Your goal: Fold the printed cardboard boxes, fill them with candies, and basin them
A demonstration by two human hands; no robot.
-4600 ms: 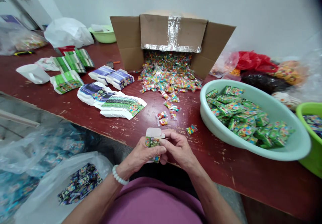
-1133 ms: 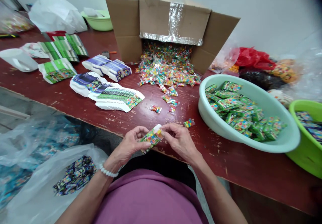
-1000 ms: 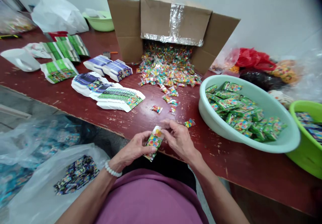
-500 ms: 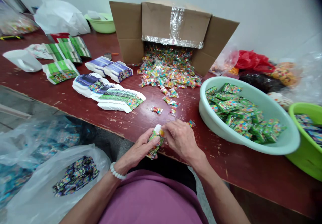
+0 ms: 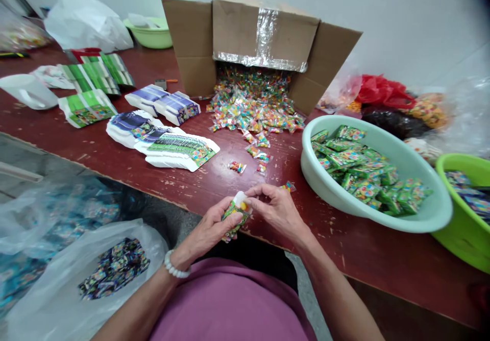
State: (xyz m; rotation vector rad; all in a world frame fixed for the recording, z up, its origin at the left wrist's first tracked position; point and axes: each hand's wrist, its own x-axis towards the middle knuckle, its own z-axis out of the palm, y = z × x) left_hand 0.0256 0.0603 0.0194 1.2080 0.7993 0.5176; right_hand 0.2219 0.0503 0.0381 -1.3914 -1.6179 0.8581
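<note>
My left hand (image 5: 214, 223) is wrapped around a small green printed carton (image 5: 233, 219), its white end flap up and tilted away from me. At the carton's mouth, the thumb and fingers of my right hand (image 5: 273, 208) pinch a small clear candy packet (image 5: 244, 206), with a yellow piece showing. Part of the packet is hidden by the carton and fingers. Several loose candy packets (image 5: 237, 167) lie on the table just beyond my hands. Left of them is a fanned stack of flat green cartons (image 5: 179, 149).
An opened cardboard box (image 5: 264, 34) spills a candy heap (image 5: 252, 106). To the right, a pale green basin (image 5: 317, 188) holds filled green cartons, beside a lime tub (image 5: 459, 239). Purple carton bundles (image 5: 178, 107) and a white mug (image 5: 28, 92) stand left. A plastic bag (image 5: 49, 290) sits below the table edge.
My right hand has shifted slightly and its fingers have spread a little at the carton's mouth. The carton has tilted slightly in my left hand. The view has moved a little.
</note>
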